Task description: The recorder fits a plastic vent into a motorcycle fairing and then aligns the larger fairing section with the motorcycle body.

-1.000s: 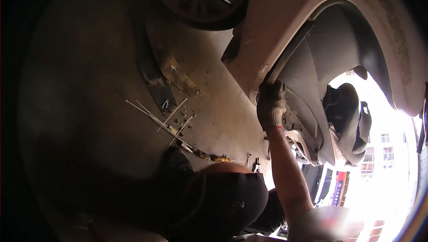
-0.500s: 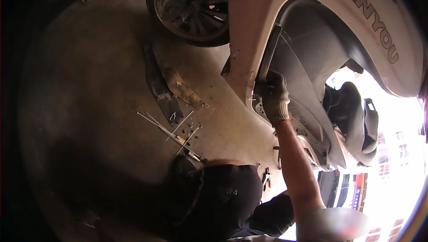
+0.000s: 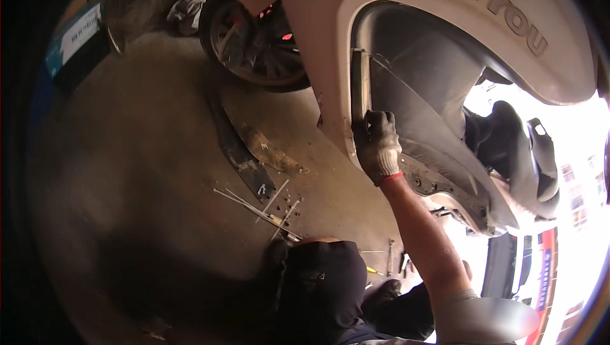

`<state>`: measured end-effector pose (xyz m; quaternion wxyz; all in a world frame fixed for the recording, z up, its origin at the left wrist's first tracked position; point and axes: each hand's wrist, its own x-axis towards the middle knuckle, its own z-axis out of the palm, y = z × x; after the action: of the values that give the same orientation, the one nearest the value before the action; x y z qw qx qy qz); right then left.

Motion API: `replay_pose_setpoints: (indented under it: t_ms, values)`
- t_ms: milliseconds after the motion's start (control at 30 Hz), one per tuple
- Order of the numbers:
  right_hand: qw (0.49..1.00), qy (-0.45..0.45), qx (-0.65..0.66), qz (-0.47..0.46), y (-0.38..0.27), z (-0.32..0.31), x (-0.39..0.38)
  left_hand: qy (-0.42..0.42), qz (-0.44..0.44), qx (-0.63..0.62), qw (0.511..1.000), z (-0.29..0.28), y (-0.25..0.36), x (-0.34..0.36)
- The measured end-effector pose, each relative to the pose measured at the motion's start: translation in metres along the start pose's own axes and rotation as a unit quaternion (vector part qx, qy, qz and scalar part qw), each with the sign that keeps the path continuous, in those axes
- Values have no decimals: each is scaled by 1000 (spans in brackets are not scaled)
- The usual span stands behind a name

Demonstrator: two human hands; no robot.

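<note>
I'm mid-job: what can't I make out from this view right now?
In the head view:
- Right hand: it hides the lower end of the pale strip, so its grip is unclear.
- Left hand: cannot be made out; the lower left is in deep shadow.
- Small bits on the floor: too small to identify.
- Wheel: partly hidden behind the vehicle body.
- Far right background: washed out by glare.

Lying on the floor [image 3: 146, 148]: black strip [image 3: 236, 145] beside brown strip [image 3: 270, 149], crossed rods [image 3: 262, 212], small bits [image 3: 288, 207], wrench [image 3: 391, 257], pliers [image 3: 404, 263].
</note>
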<state>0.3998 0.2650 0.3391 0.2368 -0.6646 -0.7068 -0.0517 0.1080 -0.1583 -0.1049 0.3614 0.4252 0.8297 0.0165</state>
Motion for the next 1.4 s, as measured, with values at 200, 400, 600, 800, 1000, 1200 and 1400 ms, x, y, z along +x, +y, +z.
replay_pose_setpoints:
  t_ms: [200,400,600,800,1000,1200,1400]
  values:
    - [999,40,0,-27,5,1,-1,-14,-40,193,980,-102,-4,54]
    - [994,-72,82,-14,-2,-29,-2,-28,-167,360,917,-237,-34,26]
    - [978,-7,135,-160,-15,-37,9,265,177,-284,904,-335,288,15]
    - [978,-21,161,-134,-9,-25,45,207,341,-357,845,-403,527,-39]
    - [974,0,160,-162,-20,-18,47,218,117,-290,924,-401,568,-12]
    - [982,-31,111,-147,-24,-33,56,301,162,-302,890,-392,581,-24]
    - [978,-45,123,-160,-19,-30,65,272,289,-338,853,-380,557,16]
